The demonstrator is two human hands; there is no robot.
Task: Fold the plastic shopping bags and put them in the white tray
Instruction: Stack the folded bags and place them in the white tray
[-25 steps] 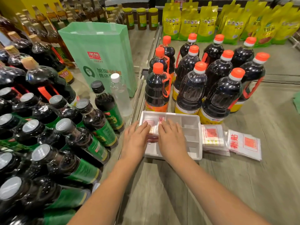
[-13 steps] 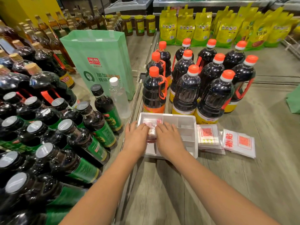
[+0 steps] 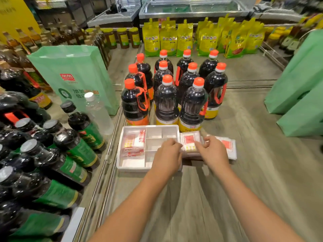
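While folded bags lie in the white tray, a bag stack sits just beside it.
The right hand pinches the stack; the left hand curls at its edge, grip unclear. Slippery plastic may slide apart if lifted.

2 bare forearms fwd, L hand & R hand palms down, side by side

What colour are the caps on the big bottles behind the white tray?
The caps are orange-red; the head view shows them.
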